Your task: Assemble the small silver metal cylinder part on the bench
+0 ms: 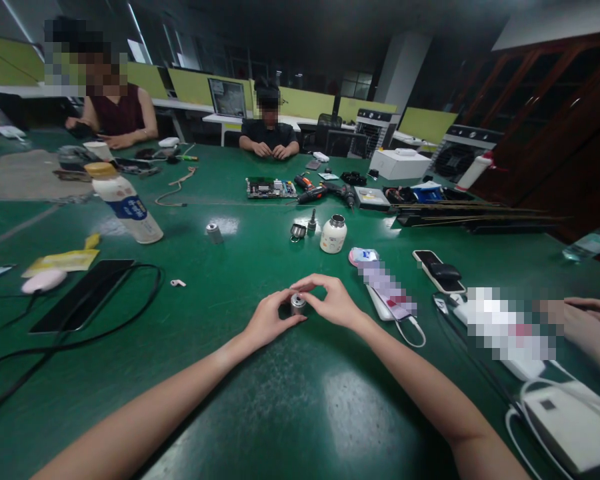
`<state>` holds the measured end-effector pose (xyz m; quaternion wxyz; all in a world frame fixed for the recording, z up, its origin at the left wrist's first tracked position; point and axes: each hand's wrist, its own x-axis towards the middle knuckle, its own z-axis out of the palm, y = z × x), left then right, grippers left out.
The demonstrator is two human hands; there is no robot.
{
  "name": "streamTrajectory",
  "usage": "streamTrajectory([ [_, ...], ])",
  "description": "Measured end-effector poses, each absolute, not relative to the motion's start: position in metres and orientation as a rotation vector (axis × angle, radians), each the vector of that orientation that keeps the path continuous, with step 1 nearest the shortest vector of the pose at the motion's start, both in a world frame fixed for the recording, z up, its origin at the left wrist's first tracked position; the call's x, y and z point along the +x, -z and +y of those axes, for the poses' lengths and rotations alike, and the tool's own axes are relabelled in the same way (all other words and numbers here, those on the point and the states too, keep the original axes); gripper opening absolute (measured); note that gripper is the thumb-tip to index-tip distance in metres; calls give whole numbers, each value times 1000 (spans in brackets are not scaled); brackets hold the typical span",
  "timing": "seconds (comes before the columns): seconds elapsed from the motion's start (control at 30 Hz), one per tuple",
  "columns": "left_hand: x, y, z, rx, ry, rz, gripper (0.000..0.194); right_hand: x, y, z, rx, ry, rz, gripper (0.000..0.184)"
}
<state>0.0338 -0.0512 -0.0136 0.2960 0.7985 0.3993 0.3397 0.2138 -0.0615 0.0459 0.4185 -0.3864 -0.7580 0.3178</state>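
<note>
A small silver metal cylinder point(297, 305), with a dark spot on its top, stands upright on the green table in front of me. My left hand point(269, 319) curls round its left side, thumb low at the front and fingers behind. From the right, my right hand point(333, 301) bends over it, thumb and forefinger pinched at its upper rim. Whether anything tiny sits between those fingertips I cannot make out. Farther off to the left stands a similar silver cylinder point(213, 233). Beyond my hands are a cream flask point(333, 235) without a lid and a dark lid-like piece point(297, 232).
At left are a milk-drink bottle point(130, 207), a black tablet point(83, 293) with cables and a white earbud point(178, 283). At right lie phones point(439, 270) and a white power bank point(570, 423). A circuit board point(270, 189) and power drill point(330, 191) lie farther back. Other people sit around the table.
</note>
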Motion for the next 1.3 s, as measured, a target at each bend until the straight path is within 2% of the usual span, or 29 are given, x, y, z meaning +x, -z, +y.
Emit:
streamTrajectory([
  [0.4, 33, 16, -51, 2139, -892, 1096, 46, 209, -40, -63, -1017, -874, -1822, 17],
  [0.57, 33, 17, -51, 2130, -885, 1090, 53, 209, -41, -63, -1064, -757, -1895, 17],
  [0.8, 32, 17, -51, 2144, -891, 1099, 47, 213, -46, -63, -1069, -672, -1957, 18],
  [0.97, 33, 15, -51, 2138, -896, 1033, 46, 216, -51, -64, -1103, -579, -2057, 29],
  [1.1, 33, 15, -51, 2144, -903, 1042, 47, 217, -52, -63, -1099, -473, -2122, 27],
  [1.3, 34, 14, -51, 2146, -899, 1047, 43, 242, -63, -50, -1117, -554, -1953, 33],
])
